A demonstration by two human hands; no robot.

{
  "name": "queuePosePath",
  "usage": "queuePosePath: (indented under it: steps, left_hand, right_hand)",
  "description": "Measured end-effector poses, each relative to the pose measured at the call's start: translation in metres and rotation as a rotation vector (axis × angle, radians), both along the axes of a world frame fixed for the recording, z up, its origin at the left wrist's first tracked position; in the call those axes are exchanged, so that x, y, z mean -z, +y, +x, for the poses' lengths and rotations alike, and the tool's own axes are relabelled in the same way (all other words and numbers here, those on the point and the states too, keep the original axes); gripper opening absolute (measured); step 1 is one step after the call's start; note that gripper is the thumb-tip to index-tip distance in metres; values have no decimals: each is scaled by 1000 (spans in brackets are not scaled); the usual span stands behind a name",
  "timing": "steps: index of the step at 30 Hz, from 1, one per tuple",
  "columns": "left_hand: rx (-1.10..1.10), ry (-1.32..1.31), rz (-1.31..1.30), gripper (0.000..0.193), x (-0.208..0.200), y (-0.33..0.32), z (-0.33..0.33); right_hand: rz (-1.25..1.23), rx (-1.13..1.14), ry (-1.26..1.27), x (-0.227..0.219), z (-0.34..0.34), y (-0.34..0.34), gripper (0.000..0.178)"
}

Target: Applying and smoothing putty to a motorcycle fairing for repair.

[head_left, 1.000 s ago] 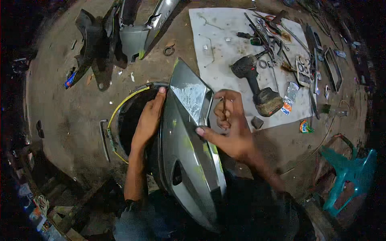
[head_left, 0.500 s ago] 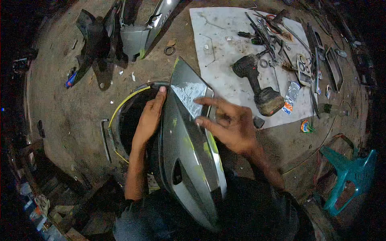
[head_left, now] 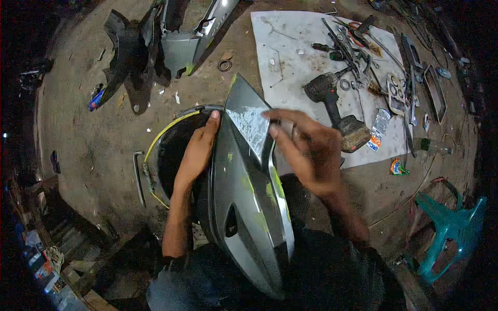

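Note:
A grey motorcycle body panel with yellow-green paint marks lies lengthwise in front of me, its lower end against my dark clothing. Near its pointed far end is a whitish, streaky patch. My left hand grips the panel's left edge, thumb up and the other fingers mostly hidden behind it. At the right border of the patch is my right hand, slightly blurred. Its index finger and thumb are apart with nothing visible between them, and the remaining fingers are curled.
Behind the panel's left side stands a round black container with a yellow edge, beside an L-shaped wrench. A white sheet at far right carries a cordless impact wrench and several tools. More panels and a teal part lie around.
My right hand has shifted right and slightly up, from over the whitish patch to its right border. My left hand keeps its grip on the panel. The whole view has moved slightly.

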State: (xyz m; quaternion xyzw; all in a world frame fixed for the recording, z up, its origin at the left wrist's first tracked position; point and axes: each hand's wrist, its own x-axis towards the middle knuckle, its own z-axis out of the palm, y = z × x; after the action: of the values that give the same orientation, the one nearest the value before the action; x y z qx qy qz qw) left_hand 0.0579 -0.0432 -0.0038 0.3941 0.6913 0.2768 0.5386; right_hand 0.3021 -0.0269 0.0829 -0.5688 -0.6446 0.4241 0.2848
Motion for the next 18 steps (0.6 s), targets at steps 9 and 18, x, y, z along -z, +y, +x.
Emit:
queuePosePath:
  steps: [9,18]
  left_hand:
    - [-41,-33,-15,72,12,0,0]
    - [-1,17,-51,76,-5,4,3]
  right_hand:
    - [-247,-296,-224,-24,35,-10,22]
    - [-130,-463,-262,-12,14,-14,46]
